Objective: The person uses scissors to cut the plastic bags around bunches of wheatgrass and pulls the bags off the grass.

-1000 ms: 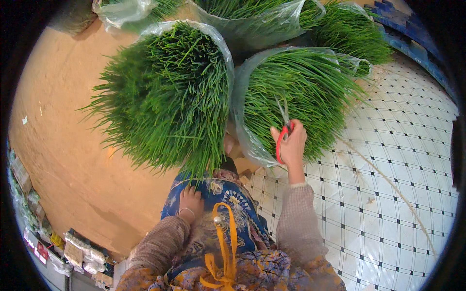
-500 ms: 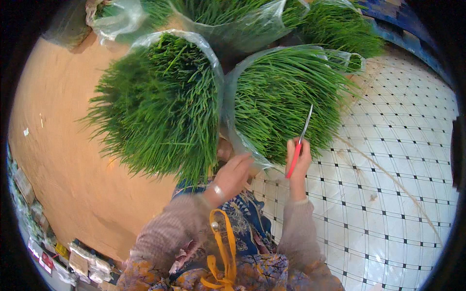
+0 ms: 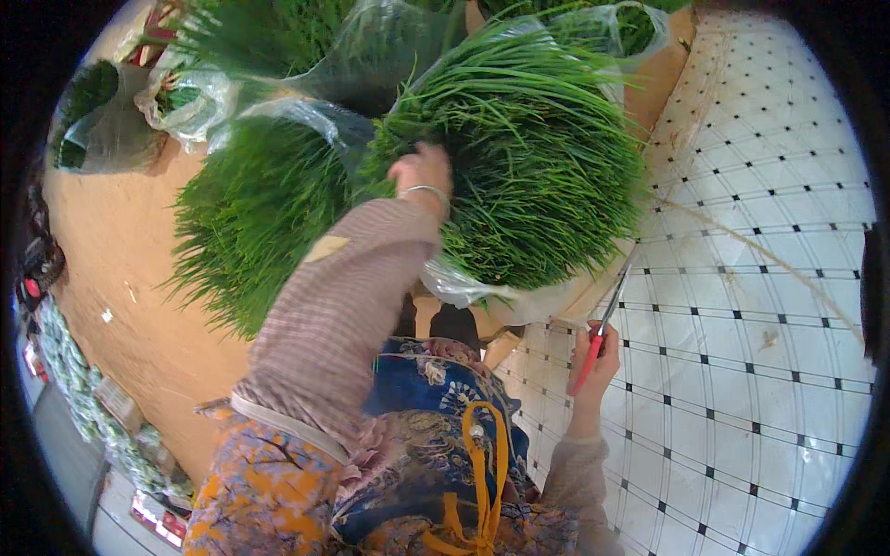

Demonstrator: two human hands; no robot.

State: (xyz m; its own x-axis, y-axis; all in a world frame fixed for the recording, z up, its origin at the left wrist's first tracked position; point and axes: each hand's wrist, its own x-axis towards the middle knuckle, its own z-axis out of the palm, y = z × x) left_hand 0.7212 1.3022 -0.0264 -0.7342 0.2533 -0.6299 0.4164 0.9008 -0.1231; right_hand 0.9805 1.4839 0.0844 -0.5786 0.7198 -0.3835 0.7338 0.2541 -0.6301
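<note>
A smooth tan floor [image 3: 111, 278] lies to the left and a white tiled floor with small black diamonds [image 3: 742, 371] to the right, both bending toward the rim. At upper centre, on the tan surface near its border with the tiles, a dense bundle of long, thin, bright green stalks [image 3: 547, 167] stands in a clear, crinkled plastic bag [image 3: 454, 283]. Its tips fan outward and arch over on the right, glossy and fine, with a darker hollow near the left hand [image 3: 424, 171].

That hand, with a pale bracelet [image 3: 426, 191] at the wrist, reaches into the left side of the bundle; it is blurred, and whether its fingers grip any stalks cannot be told. The right hand [image 3: 596, 360], lower and over the tiles, is wrapped around red-handled metal scissors [image 3: 588, 363], whose slim blades point up and slightly right, just beside the bag. A second, softer-looking bundle of green stalks [image 3: 250, 204] spreads to the left, partly hidden by the left forearm.
</note>
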